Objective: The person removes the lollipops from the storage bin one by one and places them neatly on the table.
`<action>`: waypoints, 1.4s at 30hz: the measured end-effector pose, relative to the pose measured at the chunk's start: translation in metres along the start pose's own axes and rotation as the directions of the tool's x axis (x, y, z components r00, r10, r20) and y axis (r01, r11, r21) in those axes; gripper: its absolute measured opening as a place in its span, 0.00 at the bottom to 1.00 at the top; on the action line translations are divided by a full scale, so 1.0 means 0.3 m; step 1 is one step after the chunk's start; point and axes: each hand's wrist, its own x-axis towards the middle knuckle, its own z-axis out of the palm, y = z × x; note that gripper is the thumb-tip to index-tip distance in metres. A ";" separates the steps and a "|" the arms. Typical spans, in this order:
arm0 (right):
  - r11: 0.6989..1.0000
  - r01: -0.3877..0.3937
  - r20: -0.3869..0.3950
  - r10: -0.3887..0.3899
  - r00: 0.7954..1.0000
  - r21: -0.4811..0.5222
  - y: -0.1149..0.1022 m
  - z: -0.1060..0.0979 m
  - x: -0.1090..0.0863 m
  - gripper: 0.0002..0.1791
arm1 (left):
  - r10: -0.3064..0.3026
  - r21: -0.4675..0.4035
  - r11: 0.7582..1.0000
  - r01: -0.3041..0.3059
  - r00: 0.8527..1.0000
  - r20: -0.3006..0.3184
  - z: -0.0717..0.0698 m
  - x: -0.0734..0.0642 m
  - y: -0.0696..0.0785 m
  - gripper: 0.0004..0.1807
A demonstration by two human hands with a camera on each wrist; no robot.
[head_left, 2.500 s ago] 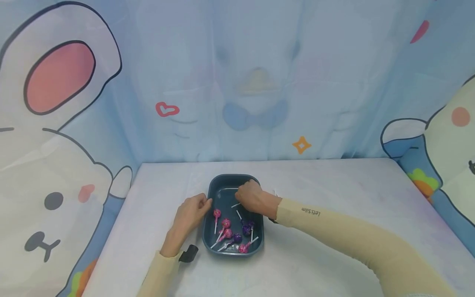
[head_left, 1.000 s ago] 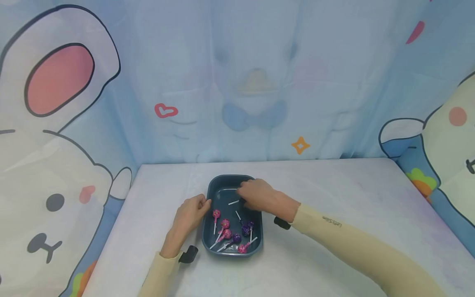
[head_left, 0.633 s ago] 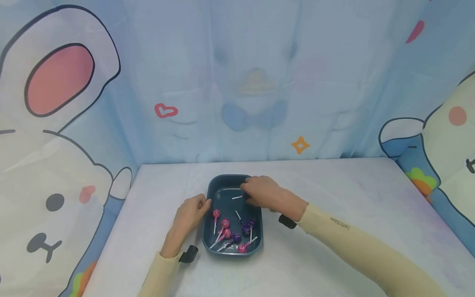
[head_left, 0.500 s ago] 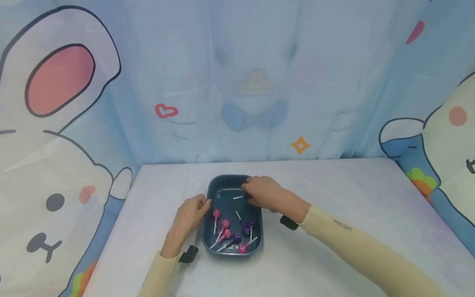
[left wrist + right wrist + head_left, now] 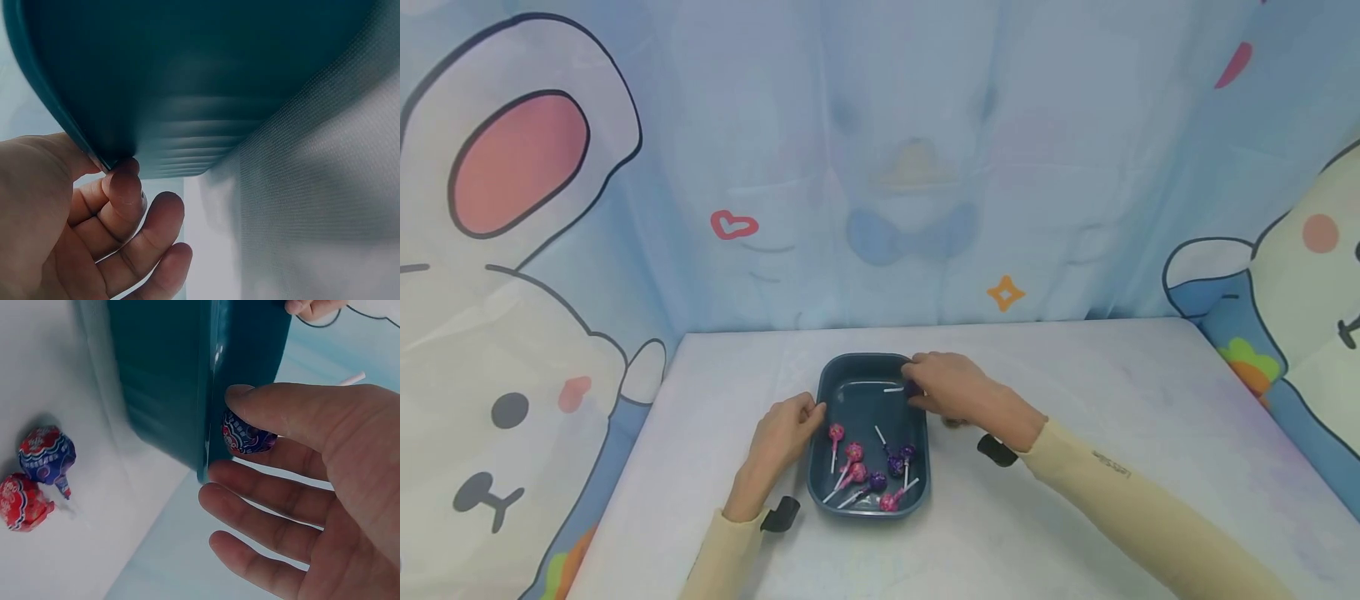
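A dark teal tray [image 5: 859, 407] sits on the table with several pink lollipops [image 5: 853, 452] and several purple lollipops [image 5: 877, 481] lying mostly in its near half. My left hand [image 5: 784, 433] pinches the tray's left rim between thumb and forefinger. Above the far right part of the rim, my right hand [image 5: 955, 387] holds a purple-wrapped lollipop [image 5: 245, 436] by its head between thumb and forefinger. Its white stick points left over the tray. In the right wrist view, the other three fingers are spread, with fingertips close to the rim.
On the table outside the tray, the right wrist view has a purple lollipop [image 5: 47, 453] beside a red one [image 5: 24, 502]. The right hand and arm cover that spot in the head view. A patterned curtain [image 5: 917, 200] hangs behind the table's far edge.
My right hand has moved rightward from over the tray's inside to its right rim, carrying the purple lollipop with it. The left hand and the other lollipops in the tray stay put.
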 end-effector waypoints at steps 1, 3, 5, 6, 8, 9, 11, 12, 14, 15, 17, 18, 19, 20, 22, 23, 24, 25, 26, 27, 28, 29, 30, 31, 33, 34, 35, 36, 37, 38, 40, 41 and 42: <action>1.000 -0.007 0.000 0.007 1.000 0.011 0.005 -0.002 -0.004 0.16 | 0.000 0.000 1.000 0.000 1.000 0.001 0.000 0.000 -0.001 0.15; 0.999 -0.016 -0.001 0.016 1.000 0.034 0.014 -0.004 -0.013 0.15 | 0.000 0.004 1.000 0.000 1.000 0.002 0.001 0.000 -0.003 0.15; 0.999 -0.019 -0.004 0.019 1.000 0.049 0.026 -0.003 -0.023 0.14 | -0.001 0.005 1.000 0.001 1.000 0.002 0.001 0.000 -0.004 0.15; 0.998 -0.021 -0.007 0.021 1.000 0.054 0.033 -0.002 -0.028 0.14 | -0.001 0.005 1.000 0.001 1.000 0.002 0.001 0.001 -0.004 0.15; 0.997 -0.022 -0.017 0.023 1.000 0.070 0.048 0.002 -0.039 0.14 | -0.001 0.004 1.000 0.001 1.000 0.002 0.001 0.001 -0.005 0.15; 0.997 -0.022 -0.021 0.024 0.999 0.079 0.056 0.005 -0.045 0.13 | -0.002 0.002 1.000 0.002 1.000 0.004 0.002 0.001 -0.005 0.15; 0.995 -0.026 -0.029 0.029 0.999 0.099 0.073 0.012 -0.057 0.12 | -0.005 0.001 1.000 0.005 1.000 0.008 0.002 0.001 -0.005 0.15; 0.994 -0.028 -0.034 0.032 0.999 0.110 0.082 0.016 -0.062 0.12 | -0.008 0.002 1.000 0.008 1.000 0.011 0.003 0.001 -0.005 0.15; 0.990 -0.031 -0.040 0.036 0.999 0.134 0.100 0.026 -0.073 0.11 | -0.014 0.004 1.000 0.014 1.000 0.015 0.003 0.002 -0.003 0.15; 0.989 -0.038 -0.040 0.045 0.998 0.143 0.109 0.032 -0.078 0.11 | -0.018 0.004 1.000 0.018 1.000 0.016 0.003 0.002 -0.003 0.15; 0.984 -0.058 -0.034 0.065 0.997 0.166 0.127 0.042 -0.088 0.11 | -0.023 0.007 1.000 0.023 1.000 0.017 0.003 0.002 -0.001 0.15; 0.982 -0.069 -0.028 0.075 0.997 0.177 0.136 0.048 -0.093 0.11 | -0.023 0.008 1.000 0.023 1.000 0.016 0.002 0.002 -0.001 0.15; 0.979 -0.081 -0.021 0.086 0.996 0.187 0.144 0.053 -0.098 0.11 | -0.024 0.008 1.000 0.024 1.000 0.016 0.002 0.002 0.000 0.15; 0.976 -0.093 -0.010 0.097 0.995 0.196 0.151 0.057 -0.103 0.12 | -0.023 0.006 1.000 0.023 1.000 0.015 0.002 0.002 0.000 0.15; 0.970 -0.116 0.007 0.117 0.993 0.212 0.167 0.065 -0.112 0.13 | -0.021 0.005 1.000 0.021 1.000 0.015 0.002 0.002 0.000 0.15; 0.969 -0.124 0.011 0.124 0.992 0.216 0.173 0.069 -0.116 0.14 | -0.020 0.003 1.000 0.020 1.000 0.014 0.001 0.001 0.000 0.15; 0.966 -0.132 0.013 0.132 0.991 0.220 0.180 0.073 -0.121 0.15 | -0.020 0.002 1.000 0.020 1.000 0.015 0.001 0.001 0.000 0.15; 0.965 -0.139 0.013 0.139 0.990 0.224 0.187 0.078 -0.126 0.15 | -0.019 0.001 1.000 0.019 1.000 0.015 0.001 0.001 0.000 0.15; 0.963 -0.142 0.012 0.143 0.990 0.229 0.194 0.084 -0.130 0.15 | -0.017 0.001 1.000 0.017 1.000 0.014 0.001 0.001 0.000 0.15; 0.962 -0.148 0.008 0.150 0.989 0.230 0.201 0.091 -0.135 0.15 | -0.016 -0.001 1.000 0.016 1.000 0.013 0.000 0.000 0.001 0.15; 0.961 -0.150 0.004 0.153 0.988 0.231 0.208 0.099 -0.140 0.16 | -0.015 -0.001 1.000 0.015 1.000 0.012 0.000 0.000 0.001 0.15; 0.961 -0.151 0.001 0.155 0.988 0.230 0.215 0.107 -0.145 0.15 | -0.013 -0.002 1.000 0.013 1.000 0.011 0.000 -0.001 0.002 0.15; 0.961 -0.154 0.000 0.158 0.987 0.231 0.221 0.116 -0.151 0.16 | -0.011 -0.001 1.000 0.011 1.000 0.009 0.000 -0.001 0.002 0.15; 0.961 -0.154 -0.001 0.158 0.987 0.231 0.228 0.125 -0.158 0.16 | -0.010 -0.002 1.000 0.010 1.000 0.009 0.000 -0.001 0.002 0.15; 0.960 -0.161 0.006 0.164 0.986 0.230 0.239 0.142 -0.172 0.16 | -0.007 -0.006 1.000 0.007 1.000 0.008 0.000 -0.001 0.002 0.15; 0.959 -0.164 0.013 0.166 0.986 0.231 0.244 0.150 -0.179 0.15 | -0.006 -0.007 1.000 0.006 1.000 0.008 0.000 -0.001 0.002 0.15; 0.958 -0.169 0.021 0.169 0.985 0.230 0.249 0.157 -0.185 0.15 | -0.005 -0.006 1.000 0.005 1.000 0.009 0.001 -0.001 0.002 0.15; 0.957 -0.176 0.033 0.174 0.984 0.231 0.252 0.163 -0.190 0.15 | -0.006 -0.006 1.000 0.006 1.000 0.010 0.001 -0.001 0.002 0.15; 0.956 -0.183 0.042 0.178 0.983 0.229 0.256 0.170 -0.194 0.15 | -0.006 -0.007 1.000 0.006 1.000 0.010 0.001 -0.001 0.002 0.15; 0.954 -0.193 0.054 0.186 0.981 0.229 0.259 0.174 -0.198 0.15 | -0.006 -0.007 1.000 0.006 1.000 0.010 0.001 -0.001 0.002 0.15; 0.950 -0.212 0.072 0.201 0.977 0.227 0.262 0.182 -0.202 0.15 | -0.008 -0.005 1.000 0.008 1.000 0.008 0.000 -0.001 0.002 0.15; 0.949 -0.217 0.077 0.204 0.976 0.230 0.262 0.185 -0.203 0.15 | -0.009 -0.006 1.000 0.009 1.000 0.007 -0.001 -0.001 0.002 0.15; 0.947 -0.222 0.081 0.209 0.975 0.231 0.261 0.188 -0.204 0.15 | -0.011 -0.008 1.000 0.011 1.000 0.007 -0.001 -0.001 0.002 0.15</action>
